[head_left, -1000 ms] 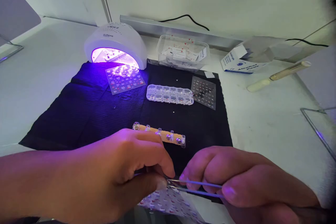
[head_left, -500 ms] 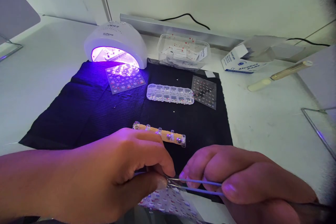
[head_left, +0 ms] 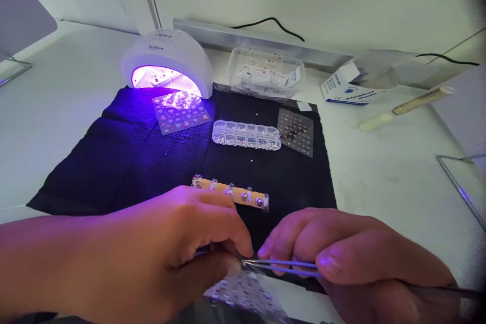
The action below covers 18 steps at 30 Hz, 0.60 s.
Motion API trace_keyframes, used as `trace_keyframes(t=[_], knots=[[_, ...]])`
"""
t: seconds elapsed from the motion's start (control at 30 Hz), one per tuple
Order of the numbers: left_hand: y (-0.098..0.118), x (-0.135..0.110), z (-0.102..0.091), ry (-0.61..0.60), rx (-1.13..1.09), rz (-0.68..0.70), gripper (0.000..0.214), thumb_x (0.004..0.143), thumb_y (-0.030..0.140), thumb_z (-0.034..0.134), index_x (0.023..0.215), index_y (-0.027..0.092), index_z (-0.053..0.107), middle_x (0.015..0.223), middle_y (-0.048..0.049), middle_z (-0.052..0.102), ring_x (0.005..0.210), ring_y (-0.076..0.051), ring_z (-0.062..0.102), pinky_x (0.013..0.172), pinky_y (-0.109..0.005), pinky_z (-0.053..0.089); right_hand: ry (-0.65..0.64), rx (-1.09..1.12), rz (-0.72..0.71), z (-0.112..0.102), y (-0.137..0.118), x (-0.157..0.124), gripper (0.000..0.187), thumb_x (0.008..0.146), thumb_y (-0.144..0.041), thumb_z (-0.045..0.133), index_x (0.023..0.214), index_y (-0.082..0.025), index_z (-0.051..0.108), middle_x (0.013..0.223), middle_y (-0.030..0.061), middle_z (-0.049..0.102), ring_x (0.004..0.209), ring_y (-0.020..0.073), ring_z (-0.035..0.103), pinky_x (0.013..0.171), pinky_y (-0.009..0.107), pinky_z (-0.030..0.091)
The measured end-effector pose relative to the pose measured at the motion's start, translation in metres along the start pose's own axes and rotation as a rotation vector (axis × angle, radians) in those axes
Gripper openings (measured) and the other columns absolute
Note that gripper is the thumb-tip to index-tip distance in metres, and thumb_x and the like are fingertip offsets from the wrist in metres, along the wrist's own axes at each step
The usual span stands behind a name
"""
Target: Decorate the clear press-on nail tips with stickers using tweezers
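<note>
My right hand (head_left: 364, 258) grips a pair of tweezers (head_left: 284, 266) with blue arms, held almost level. The tweezer tips meet at the fingertips of my left hand (head_left: 190, 248), arms nearly together. My left thumb and forefinger are closed on a clear sticker sheet (head_left: 246, 293) with small coloured prints, which hangs below them near the bottom edge. What lies right at the tweezer tips is hidden by my left fingers. Just beyond my left hand is a tan display stick (head_left: 239, 196) with clear clips and silvery round pieces, partly covered by my knuckles.
A black mat (head_left: 125, 147) bears a compartment case of small gems (head_left: 246, 135) and two more sticker sheets (head_left: 181, 114) (head_left: 296, 131). Behind stand a lit nail lamp (head_left: 167, 55), a clear plastic tub (head_left: 266, 76) and an alcohol pad box (head_left: 349, 88). A brush (head_left: 406, 109) lies right.
The tweezer arms have come closer together. My right hand has shifted slightly up and left, and the sticker sheet below has moved a little. My left hand stays almost still.
</note>
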State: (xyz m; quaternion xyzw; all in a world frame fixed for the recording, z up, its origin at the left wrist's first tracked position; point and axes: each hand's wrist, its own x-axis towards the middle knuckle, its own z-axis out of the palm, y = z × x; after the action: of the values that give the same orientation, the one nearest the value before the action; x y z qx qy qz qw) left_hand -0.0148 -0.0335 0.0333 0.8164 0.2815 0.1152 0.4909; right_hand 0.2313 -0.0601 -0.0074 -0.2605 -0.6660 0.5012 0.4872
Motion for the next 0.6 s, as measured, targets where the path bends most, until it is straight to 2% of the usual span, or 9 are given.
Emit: trace_keyframes(t=[0.17,0.27,0.33,0.47,0.6], knots=[[0.003,-0.001,-0.002,-0.01,0.005,-0.017,0.014,0.09,0.009,0.054,0.093,0.02,0.063,0.082,0.0021,0.064,0.068,-0.008,0.057,0.063,-0.017,0.046,0.018,0.007,-0.006,0.005,0.0,0.002,0.023,0.098,-0.034,0.053,0.103,-0.026,0.074,0.073,0.0029,0.072,0.066,0.0211,0.074,0.058,0.036,0.066],[0.005,-0.002,-0.006,-0.056,-0.005,-0.081,0.017,0.091,0.013,0.054,0.101,0.023,0.063,0.085,0.0019,0.067,0.073,-0.011,0.061,0.063,-0.018,0.048,0.097,0.007,0.006,0.008,-0.001,0.004,0.022,0.097,-0.033,0.055,0.095,-0.026,0.076,0.068,0.0019,0.071,0.06,0.0202,0.072,0.052,0.035,0.063],[0.005,-0.002,-0.007,-0.07,-0.014,-0.117,0.016,0.091,0.016,0.055,0.103,0.025,0.063,0.085,0.0019,0.068,0.074,-0.012,0.063,0.063,-0.018,0.049,0.105,0.016,0.019,0.009,-0.002,0.006,0.022,0.097,-0.034,0.055,0.093,-0.027,0.076,0.067,0.0016,0.07,0.057,0.02,0.07,0.05,0.035,0.062],[0.003,-0.003,-0.006,-0.043,-0.085,-0.071,0.009,0.092,0.018,0.056,0.094,0.025,0.063,0.079,0.0027,0.066,0.069,-0.01,0.06,0.062,-0.018,0.048,0.09,0.018,0.04,0.011,-0.004,0.01,0.024,0.097,-0.036,0.054,0.093,-0.028,0.077,0.067,0.0012,0.071,0.055,0.0193,0.069,0.049,0.034,0.06],[0.005,-0.001,-0.008,-0.114,-0.106,-0.09,0.014,0.091,0.011,0.053,0.089,0.022,0.061,0.079,0.003,0.064,0.071,-0.009,0.06,0.065,-0.017,0.048,0.096,-0.029,0.037,0.01,-0.005,0.01,0.025,0.097,-0.038,0.054,0.091,-0.028,0.075,0.067,0.0006,0.071,0.055,0.0185,0.069,0.05,0.034,0.06]])
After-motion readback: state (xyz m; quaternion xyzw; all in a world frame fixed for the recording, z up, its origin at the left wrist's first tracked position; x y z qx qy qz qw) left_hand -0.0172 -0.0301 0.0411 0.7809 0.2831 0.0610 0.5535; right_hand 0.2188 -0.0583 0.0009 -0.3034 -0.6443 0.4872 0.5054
